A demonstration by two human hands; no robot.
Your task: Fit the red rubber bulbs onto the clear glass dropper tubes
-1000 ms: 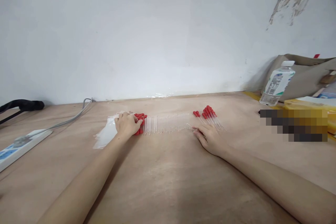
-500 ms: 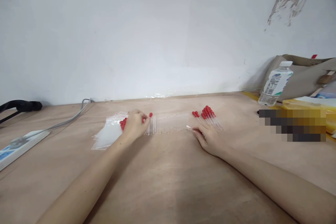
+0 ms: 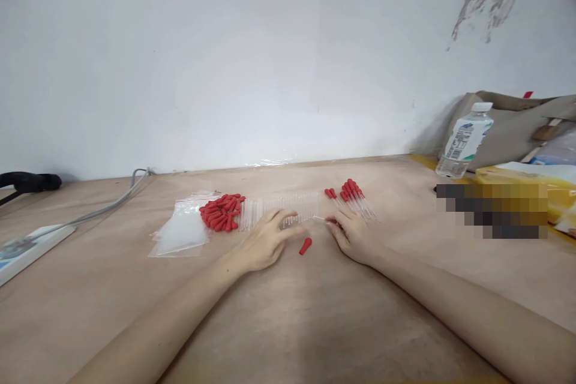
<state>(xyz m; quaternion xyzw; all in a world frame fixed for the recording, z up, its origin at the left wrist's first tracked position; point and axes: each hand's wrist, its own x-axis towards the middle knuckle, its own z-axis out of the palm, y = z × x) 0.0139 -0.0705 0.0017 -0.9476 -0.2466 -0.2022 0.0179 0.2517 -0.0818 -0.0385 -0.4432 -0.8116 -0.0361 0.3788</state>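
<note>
A row of clear glass tubes point(image 3: 279, 209) lies across the wooden table point(image 3: 288, 312). Left of it sits a pile of red rubber caps point(image 3: 221, 212) beside clear plastic bags point(image 3: 180, 231). To the right lie several finished droppers with red caps point(image 3: 353, 195). One loose red cap point(image 3: 305, 246) lies on the table between my hands. My left hand point(image 3: 265, 243) rests by the tubes, its fingers spread and empty. My right hand point(image 3: 353, 234) pinches the end of one clear tube point(image 3: 320, 218) at the row's right end.
A white power strip point(image 3: 27, 246) with a grey cable point(image 3: 108, 207) lies at the left. A water bottle point(image 3: 463, 139) and a brown bag point(image 3: 517, 126) stand at the back right, with yellow packaging point(image 3: 517, 179) beneath. A black object point(image 3: 27, 181) sits by the wall.
My left hand left the pile of red caps and moved right toward the tubes. A single red cap now lies loose on the table between my hands. The right hand stayed put.
</note>
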